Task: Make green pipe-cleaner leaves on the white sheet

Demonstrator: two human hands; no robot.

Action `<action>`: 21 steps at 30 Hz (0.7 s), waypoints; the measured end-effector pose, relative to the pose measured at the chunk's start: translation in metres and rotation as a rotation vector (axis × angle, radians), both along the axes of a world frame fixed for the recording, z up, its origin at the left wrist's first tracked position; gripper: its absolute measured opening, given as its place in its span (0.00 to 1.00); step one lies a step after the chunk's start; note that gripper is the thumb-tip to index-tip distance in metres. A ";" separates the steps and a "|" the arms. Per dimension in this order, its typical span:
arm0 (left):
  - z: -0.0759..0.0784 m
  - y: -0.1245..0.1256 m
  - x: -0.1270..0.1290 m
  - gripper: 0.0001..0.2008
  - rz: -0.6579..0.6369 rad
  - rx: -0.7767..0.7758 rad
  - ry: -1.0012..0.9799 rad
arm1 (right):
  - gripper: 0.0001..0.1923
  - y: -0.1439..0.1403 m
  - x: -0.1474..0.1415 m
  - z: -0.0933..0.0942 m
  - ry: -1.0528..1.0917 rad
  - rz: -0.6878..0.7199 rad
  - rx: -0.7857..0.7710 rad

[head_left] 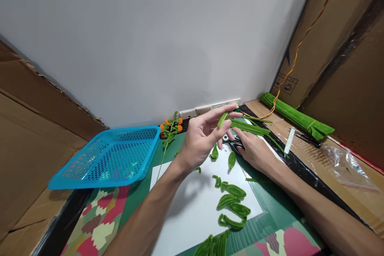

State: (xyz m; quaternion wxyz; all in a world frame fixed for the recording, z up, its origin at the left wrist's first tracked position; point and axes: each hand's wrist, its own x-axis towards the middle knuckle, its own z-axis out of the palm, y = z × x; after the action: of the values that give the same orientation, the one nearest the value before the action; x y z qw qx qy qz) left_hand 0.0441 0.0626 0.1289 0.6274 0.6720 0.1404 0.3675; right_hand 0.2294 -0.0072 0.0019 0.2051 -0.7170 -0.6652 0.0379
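My left hand (201, 136) is raised above the white sheet (192, 204) and pinches a short green pipe-cleaner piece (222, 120) between thumb and forefinger. My right hand (253, 148) rests low on the table, its fingers on a black tool (235, 141) that it mostly hides, next to a small bunch of green pipe cleaners (250, 127). Several folded green pipe-cleaner leaves (232, 202) lie on the sheet near me.
A blue mesh basket (109, 156) sits at the left. An orange-flowered stem (169, 132) lies by the wall. A tied bundle of green pipe cleaners (295, 116), a white stick (289, 141) and a plastic bag (345, 164) lie at the right. Cardboard stands on both sides.
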 end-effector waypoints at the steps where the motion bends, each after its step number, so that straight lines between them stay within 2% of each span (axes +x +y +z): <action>1: -0.001 0.000 0.000 0.18 0.030 0.016 -0.010 | 0.33 -0.001 -0.001 0.000 -0.002 -0.002 0.004; 3: -0.004 0.003 0.001 0.15 0.089 0.052 -0.029 | 0.32 -0.002 -0.002 0.002 0.002 -0.012 0.021; 7: -0.009 0.015 -0.001 0.17 0.152 0.082 -0.006 | 0.29 -0.003 0.001 0.003 0.072 -0.034 0.124; 10: -0.009 0.020 -0.005 0.21 0.042 0.077 0.156 | 0.27 -0.003 0.004 0.005 0.199 -0.048 0.255; 13: -0.011 0.021 -0.007 0.23 -0.141 0.136 0.464 | 0.26 -0.002 0.005 0.010 0.395 -0.112 0.367; 15: -0.019 0.021 -0.007 0.24 -0.185 0.283 0.666 | 0.27 -0.002 0.006 0.014 0.534 -0.144 0.423; 17: -0.032 0.023 -0.005 0.28 -0.150 0.544 0.834 | 0.28 -0.001 0.009 0.016 0.636 -0.153 0.477; 19: -0.047 0.026 -0.003 0.25 -0.108 0.784 0.932 | 0.28 0.001 0.014 0.015 0.689 -0.159 0.514; 21: -0.058 0.029 -0.003 0.20 -0.135 0.878 0.988 | 0.29 0.003 0.021 0.012 0.677 -0.170 0.497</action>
State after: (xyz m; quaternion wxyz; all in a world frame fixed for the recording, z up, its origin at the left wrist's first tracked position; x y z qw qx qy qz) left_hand 0.0410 0.0912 0.0712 0.1788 0.9620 0.2065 -0.0010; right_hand 0.2504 -0.0042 0.0134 0.5807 -0.6451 -0.4880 0.0928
